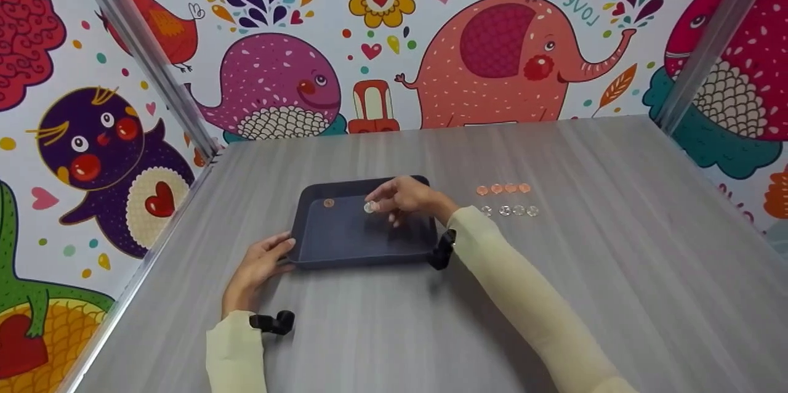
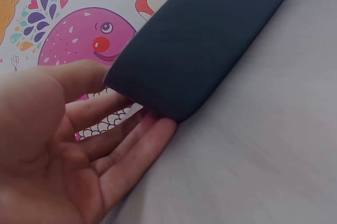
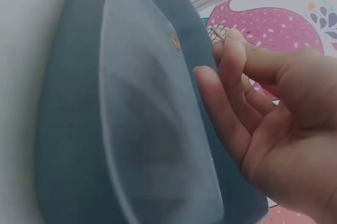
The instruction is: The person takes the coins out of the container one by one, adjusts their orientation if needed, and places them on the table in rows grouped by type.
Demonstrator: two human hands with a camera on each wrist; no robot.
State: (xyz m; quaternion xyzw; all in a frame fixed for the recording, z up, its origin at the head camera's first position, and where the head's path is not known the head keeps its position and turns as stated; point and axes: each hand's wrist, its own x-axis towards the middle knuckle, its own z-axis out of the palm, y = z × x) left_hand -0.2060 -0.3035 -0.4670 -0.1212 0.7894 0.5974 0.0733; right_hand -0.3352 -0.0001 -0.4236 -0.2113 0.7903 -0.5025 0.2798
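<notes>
A dark grey rectangular tray (image 1: 360, 242) rests on the table, with one copper-coloured coin (image 1: 329, 202) lying flat near its far left corner. Above the tray, my right hand (image 1: 407, 197) pinches a silver-coloured coin (image 1: 369, 207) between thumb and fingertips. The right wrist view shows that coin (image 3: 218, 35) nearly edge-on, the other fingers bent loosely below. At the tray's near left corner, my left hand (image 1: 261, 265) holds the rim. In the left wrist view its thumb is against the rim (image 2: 152, 71) and its fingers reach beneath the corner.
Right of the tray, several copper-coloured coins (image 1: 503, 188) lie in a row, with several silver-coloured coins (image 1: 519, 210) in another row nearer me. A wall with printed cartoon animals (image 1: 492, 66) and metal posts (image 1: 708, 42) bounds the grey table (image 1: 381, 331).
</notes>
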